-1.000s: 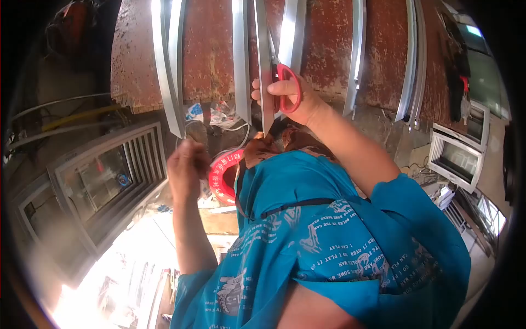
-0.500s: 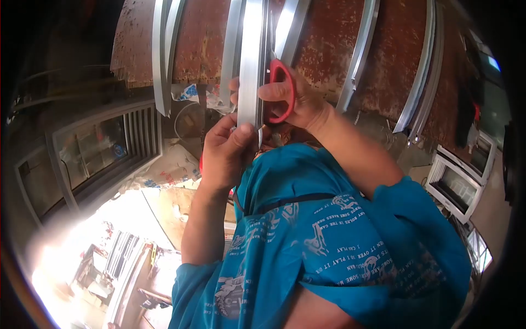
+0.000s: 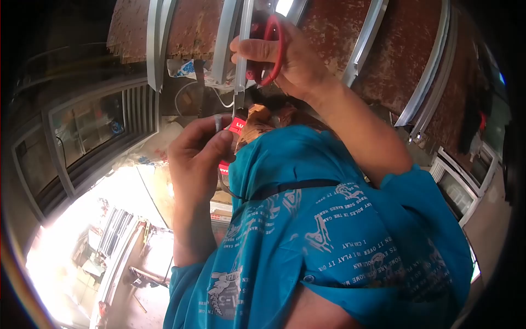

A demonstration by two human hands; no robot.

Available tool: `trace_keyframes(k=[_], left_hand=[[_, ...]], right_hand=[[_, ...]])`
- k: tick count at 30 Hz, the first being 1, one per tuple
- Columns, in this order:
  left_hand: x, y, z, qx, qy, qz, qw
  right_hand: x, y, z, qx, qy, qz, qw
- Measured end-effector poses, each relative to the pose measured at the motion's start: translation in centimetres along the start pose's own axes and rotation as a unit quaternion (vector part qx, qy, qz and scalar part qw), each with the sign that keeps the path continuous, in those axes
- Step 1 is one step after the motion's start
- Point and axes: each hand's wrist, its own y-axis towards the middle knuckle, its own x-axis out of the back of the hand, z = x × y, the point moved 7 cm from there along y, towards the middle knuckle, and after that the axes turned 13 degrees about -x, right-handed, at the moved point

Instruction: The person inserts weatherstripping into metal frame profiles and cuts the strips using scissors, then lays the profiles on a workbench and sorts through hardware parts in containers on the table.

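My right hand (image 3: 301,63) grips red-handled scissors (image 3: 281,55), its thumb laid across a narrow metal profile (image 3: 243,68) held upright beside them. The scissor blades cannot be made out. Lower and to the left, my left hand (image 3: 194,153) is closed, thumb against forefinger. A small grey piece (image 3: 218,123) shows at its fingertips, apparently part of a thin strip near the profile's lower end. What the palm holds is hidden. Red printed labels (image 3: 238,125) lie just behind these fingers.
Several metal profiles (image 3: 363,41) lie across a worn reddish-brown board (image 3: 323,49). Framed windows (image 3: 90,131) lean at the left, and another frame (image 3: 460,183) stands at the right. More profiles (image 3: 115,233) lie in the bright area at lower left.
My left hand has let go of the profile's lower end and moved down and left. My right hand has moved up with the scissors and profile, which now shows its narrow side.
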Motion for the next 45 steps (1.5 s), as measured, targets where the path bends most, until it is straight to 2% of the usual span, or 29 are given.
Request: trace_keyframes(k=[4, 6, 9, 11, 13, 21, 24, 26, 29, 33, 36, 38, 41, 45], left_hand=[[0.3, 0.7, 0.6, 0.017, -0.054, 0.011, 0.998], [0.0, 1.0, 1.0, 0.02, -0.046, 0.014, 0.999], [-0.6, 1.3, 1.2, 0.032, -0.035, 0.023, 0.999], [-0.7, 1.5, 1.7, 0.072, -0.027, 0.016, 0.997], [-0.8, 1.8, 2.1, 0.067, -0.046, 0.015, 0.997], [-0.9, 2.8, 2.5, 0.078, -0.071, 0.016, 0.994], [-1.0, 3.2, 2.5, 0.087, -0.072, 0.035, 0.993], [-0.9, 3.5, 2.6, 0.086, -0.043, 0.037, 0.995], [-1.0, 3.7, 2.9, 0.09, -0.049, 0.034, 0.994], [-0.7, 4.0, 3.1, 0.101, -0.046, 0.027, 0.993], [-0.8, 4.1, 3.4, 0.113, -0.074, 0.036, 0.99], [-0.8, 4.3, 3.5, 0.111, -0.107, 0.032, 0.987], [-1.1, 4.1, 3.3, 0.11, -0.135, -0.005, 0.985], [-1.1, 4.5, 3.6, 0.108, -0.148, 0.022, 0.983]], right_hand=[[-0.1, -0.5, -0.7, 0.007, -0.039, -0.012, 0.999], [-0.1, -0.9, -0.7, -0.005, -0.048, -0.057, 0.997], [-0.1, -1.1, -0.8, -0.008, -0.013, -0.042, 0.999], [0.1, -0.9, -1.1, -0.011, -0.012, -0.036, 0.999], [0.4, -0.5, -1.0, 0.012, -0.028, -0.056, 0.998], [0.8, -0.5, -1.2, -0.005, -0.003, -0.077, 0.997], [0.8, -0.5, -1.0, 0.004, -0.025, -0.074, 0.997], [1.4, -0.5, -1.3, -0.009, -0.074, -0.122, 0.99], [1.6, -0.6, -1.6, -0.031, -0.079, -0.135, 0.987], [0.6, -0.7, -0.4, -0.02, -0.068, -0.1, 0.993], [1.2, -0.5, -0.9, -0.043, -0.085, -0.14, 0.986], [1.2, -0.4, -0.9, -0.035, -0.039, -0.148, 0.988], [1.1, -0.2, -0.8, -0.041, -0.047, -0.136, 0.989], [0.9, -0.2, -0.5, -0.035, -0.051, -0.13, 0.99]])
